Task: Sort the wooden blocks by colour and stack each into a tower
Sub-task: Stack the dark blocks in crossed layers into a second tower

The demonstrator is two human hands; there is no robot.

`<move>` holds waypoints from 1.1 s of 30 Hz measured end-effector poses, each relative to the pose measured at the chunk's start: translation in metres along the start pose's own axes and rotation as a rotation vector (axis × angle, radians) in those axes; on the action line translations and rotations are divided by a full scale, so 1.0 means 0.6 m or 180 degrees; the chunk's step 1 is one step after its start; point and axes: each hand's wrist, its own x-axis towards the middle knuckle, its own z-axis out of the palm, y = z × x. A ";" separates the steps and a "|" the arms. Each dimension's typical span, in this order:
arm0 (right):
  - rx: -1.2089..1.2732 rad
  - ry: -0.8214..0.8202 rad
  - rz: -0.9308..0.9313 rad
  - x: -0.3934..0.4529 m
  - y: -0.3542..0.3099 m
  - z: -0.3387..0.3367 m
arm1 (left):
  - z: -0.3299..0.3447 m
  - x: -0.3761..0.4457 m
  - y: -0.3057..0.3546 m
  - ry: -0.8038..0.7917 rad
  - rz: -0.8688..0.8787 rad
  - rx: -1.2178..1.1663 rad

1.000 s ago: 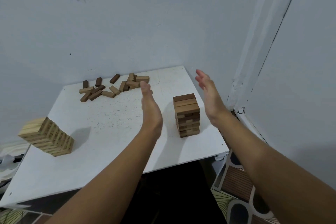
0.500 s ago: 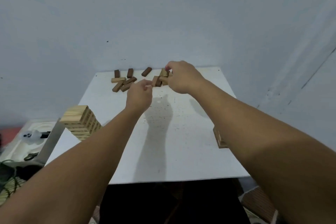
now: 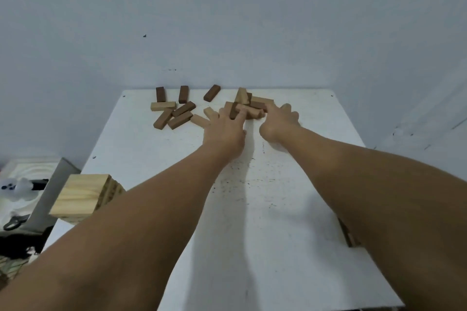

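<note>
Loose wooden blocks lie at the far end of the white table (image 3: 278,209): dark brown blocks (image 3: 183,94) near the back edge, a pale block (image 3: 163,105), and mid-brown ones (image 3: 180,120). My left hand (image 3: 225,131) reaches with straight, spread fingers onto a small pile of brown blocks (image 3: 257,103). My right hand (image 3: 278,121) rests against the pile's right end, its fingertips hidden. A pale block tower (image 3: 83,197) stands at the table's near left. A brown block tower (image 3: 350,237) at the near right is mostly hidden by my right forearm.
A plain wall rises just behind the table's back edge, with a second wall close on the right. Left of the table sits a lower white surface (image 3: 32,171) with clutter and scissors (image 3: 12,222). The table's near edge runs along the bottom right.
Both hands left the brown tower and reached forward to the loose pile at the back. My left hand has opened onto the blocks, and the right hand has dropped to the table.
</note>
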 end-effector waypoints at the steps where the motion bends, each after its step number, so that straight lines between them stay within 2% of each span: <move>1: -0.0151 -0.0068 -0.0021 0.012 -0.001 -0.003 | 0.001 0.010 0.005 -0.0068 -0.0011 -0.0007; 5: -0.0586 -0.0241 -0.0203 0.053 0.004 -0.015 | 0.017 0.032 0.012 -0.0155 0.0001 -0.0300; 9: -0.0843 -0.0340 -0.0393 0.074 0.015 -0.010 | 0.028 0.031 0.005 0.0528 0.0110 -0.0655; 15: -0.0804 0.0282 -0.0752 0.061 0.028 0.006 | 0.042 0.025 0.010 0.1235 0.0251 -0.1025; 19: -0.0628 0.0103 -0.0847 0.052 0.029 0.004 | 0.061 0.017 0.013 0.1068 0.0341 -0.1270; 26: -0.0765 0.0037 -0.0805 0.018 0.017 0.010 | 0.064 -0.027 0.006 0.0950 0.0106 -0.1645; 33: -0.1209 0.0047 -0.1156 -0.080 -0.003 0.042 | 0.062 -0.112 -0.018 0.0934 0.0196 -0.1237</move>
